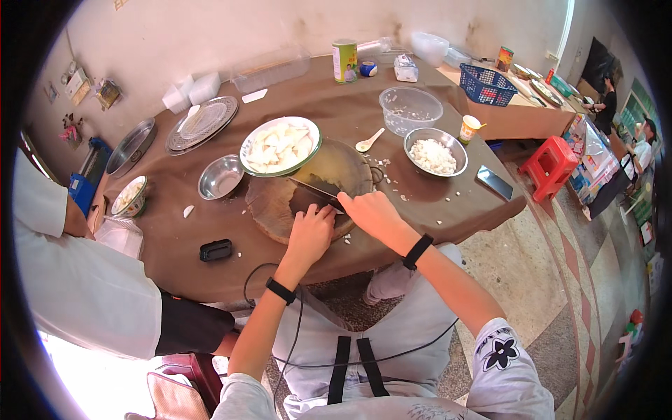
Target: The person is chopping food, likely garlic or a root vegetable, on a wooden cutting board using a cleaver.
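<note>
My right hand (374, 215) is closed round the handle of a knife (316, 187), whose blade points away to the left over a round wooden chopping board (269, 210). Beside the blade, my left hand (313, 229) presses curled fingers down on the board; what lies under them is mostly hidden. A green-rimmed white bowl (246, 165) of pale sliced pieces (281, 145) rests on the board's far left part. To the right, a steel bowl (463, 162) holds chopped white bits (432, 155). White scraps lie scattered around the board.
A small steel bowl (221, 178), a spoon (369, 141), a clear plastic tub (411, 112), a paper cup (470, 129) and a phone (494, 182) surround the board. A black case (215, 250) lies nearer left. Someone in a white shirt (84, 280) stands close at my left. A red stool (549, 168) is rightward.
</note>
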